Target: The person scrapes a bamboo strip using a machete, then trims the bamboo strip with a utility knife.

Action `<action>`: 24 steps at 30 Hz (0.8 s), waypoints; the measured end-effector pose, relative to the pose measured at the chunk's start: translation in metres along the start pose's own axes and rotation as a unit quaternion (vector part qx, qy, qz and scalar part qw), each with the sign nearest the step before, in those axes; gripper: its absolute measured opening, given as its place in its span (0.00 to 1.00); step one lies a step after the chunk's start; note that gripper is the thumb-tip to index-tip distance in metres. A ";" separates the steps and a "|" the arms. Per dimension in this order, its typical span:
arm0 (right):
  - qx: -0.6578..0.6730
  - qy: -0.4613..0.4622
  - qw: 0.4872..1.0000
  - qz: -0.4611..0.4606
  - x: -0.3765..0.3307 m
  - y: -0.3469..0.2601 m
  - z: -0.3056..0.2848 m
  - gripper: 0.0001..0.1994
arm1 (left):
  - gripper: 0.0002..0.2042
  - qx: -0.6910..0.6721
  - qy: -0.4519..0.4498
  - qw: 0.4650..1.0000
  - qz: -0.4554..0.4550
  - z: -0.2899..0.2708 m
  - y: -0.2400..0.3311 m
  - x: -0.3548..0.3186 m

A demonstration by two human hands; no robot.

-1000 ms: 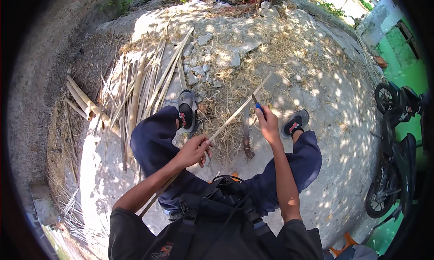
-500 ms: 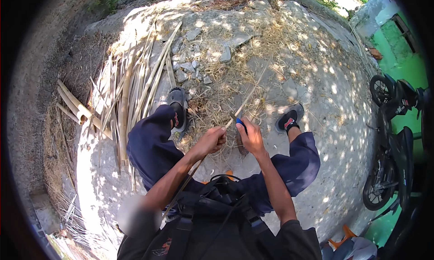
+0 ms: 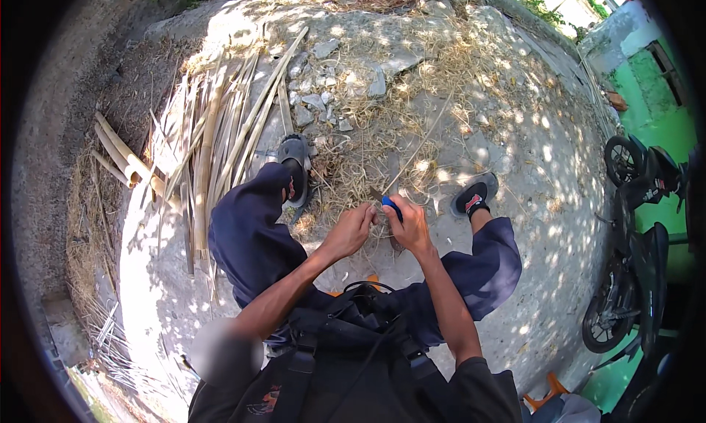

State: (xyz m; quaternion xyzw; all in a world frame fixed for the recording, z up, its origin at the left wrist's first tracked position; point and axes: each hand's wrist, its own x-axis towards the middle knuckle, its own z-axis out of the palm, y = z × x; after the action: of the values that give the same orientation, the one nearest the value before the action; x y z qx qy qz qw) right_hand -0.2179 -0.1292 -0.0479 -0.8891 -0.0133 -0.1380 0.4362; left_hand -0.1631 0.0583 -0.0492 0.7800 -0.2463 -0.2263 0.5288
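My left hand (image 3: 351, 232) is closed, fingers curled at the near end of a thin bamboo strip (image 3: 420, 147). The strip slants away to the far right, over the shavings between my feet. Close beside it, my right hand (image 3: 409, 226) is wrapped around the blue handle of a knife (image 3: 392, 207). The short dark blade lies against or just beside the strip; exact contact is too small to tell. A long dark flat blade-like piece (image 3: 396, 235) lies on the ground, partly hidden by my right hand.
Split bamboo slats (image 3: 209, 154) lie in a heap on the left, near thicker bamboo poles (image 3: 121, 158). Pale shavings (image 3: 360, 158) cover the ground between my shoes. Broken stones (image 3: 312, 103) lie ahead. A black motorcycle (image 3: 632, 268) stands at the right by a green wall.
The length of strip that trailed behind my left hand toward my body no longer shows. My left hand has shifted slightly, and the knife has moved slightly down with my right hand.
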 end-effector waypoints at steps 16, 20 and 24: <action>-0.009 -0.019 0.999 0.046 0.003 -0.008 0.009 0.11 | 0.09 0.129 0.067 0.989 0.001 0.003 -0.005 -0.010; -0.016 -0.012 0.999 0.037 0.005 -0.008 0.010 0.12 | 0.08 0.153 0.075 0.985 -0.005 0.003 -0.008 -0.010; -0.036 0.007 0.999 0.034 0.004 -0.006 0.013 0.13 | 0.09 0.162 0.071 0.984 -0.015 0.003 -0.004 -0.008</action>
State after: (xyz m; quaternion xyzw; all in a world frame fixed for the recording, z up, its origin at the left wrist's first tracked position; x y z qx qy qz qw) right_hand -0.2117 -0.1154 -0.0497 -0.9033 0.0248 -0.1292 0.4082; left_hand -0.1705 0.0624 -0.0527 0.8731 -0.2301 -0.1356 0.4079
